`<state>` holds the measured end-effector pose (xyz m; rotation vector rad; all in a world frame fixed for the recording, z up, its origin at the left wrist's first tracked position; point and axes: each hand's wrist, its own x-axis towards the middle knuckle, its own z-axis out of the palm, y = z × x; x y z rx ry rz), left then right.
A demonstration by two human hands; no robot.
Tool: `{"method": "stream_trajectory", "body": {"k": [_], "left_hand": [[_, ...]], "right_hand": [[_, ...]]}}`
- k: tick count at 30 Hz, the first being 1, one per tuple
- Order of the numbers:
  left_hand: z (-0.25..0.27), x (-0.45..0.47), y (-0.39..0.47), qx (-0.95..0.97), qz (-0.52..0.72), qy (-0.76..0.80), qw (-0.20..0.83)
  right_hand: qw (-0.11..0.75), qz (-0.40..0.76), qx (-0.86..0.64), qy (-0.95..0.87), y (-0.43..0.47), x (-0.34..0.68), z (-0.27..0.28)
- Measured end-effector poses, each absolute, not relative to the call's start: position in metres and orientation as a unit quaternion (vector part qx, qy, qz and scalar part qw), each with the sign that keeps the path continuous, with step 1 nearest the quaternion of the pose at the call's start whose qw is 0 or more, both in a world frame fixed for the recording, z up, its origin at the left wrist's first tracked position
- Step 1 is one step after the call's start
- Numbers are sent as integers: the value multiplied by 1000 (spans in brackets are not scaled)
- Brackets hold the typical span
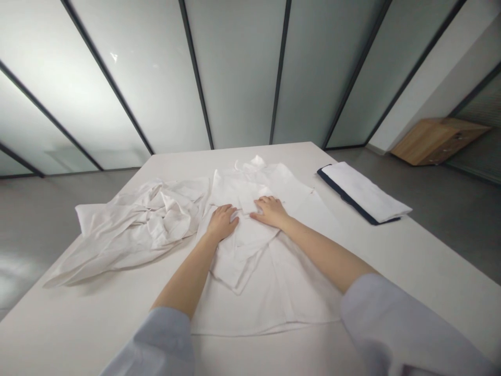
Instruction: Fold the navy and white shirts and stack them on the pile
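A white garment that looks like a shirt or lab coat lies spread on the table, its collar end away from me and its hem toward me. One sleeve is folded across its middle. My left hand rests palm down on the cloth, left of centre, fingers stretched out. Close by on the right, my right hand also lies flat on the fabric with its fingers spread. Neither hand grips anything. The collar is slightly raised at the far end.
The white table carries a crumpled white garment to the left, close beside the spread one. A folded white cloth on a dark folded cloth sits at the right edge. Frosted glass panels and a wooden cabinet stand beyond.
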<state>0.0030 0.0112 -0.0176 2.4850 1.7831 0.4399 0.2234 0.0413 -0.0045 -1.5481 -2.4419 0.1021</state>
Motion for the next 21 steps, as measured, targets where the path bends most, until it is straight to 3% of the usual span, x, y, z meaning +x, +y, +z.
{"method": "stream_trajectory", "body": {"k": [4,7,10,13,16,18,21], "left_hand": [[-18,3,12,802,155,576,32],[-18,4,11,801,155,577,37],[-17,5,11,799,150,581,39],[-15,6,11,799,149,581,42],[-14,7,10,798,150,582,44],[-14,7,11,796,151,585,43],[-15,6,11,798,154,582,38]], "right_hand": [[170,45,-536,-826,53,222,-14],[254,163,-549,-780,62,231,-10],[422,270,-552,-666,65,250,2],[600,291,-525,-529,60,284,15],[712,305,-488,-402,51,330,20],[729,327,-490,-349,41,361,17],[671,365,-545,-344,25,397,4]]}}
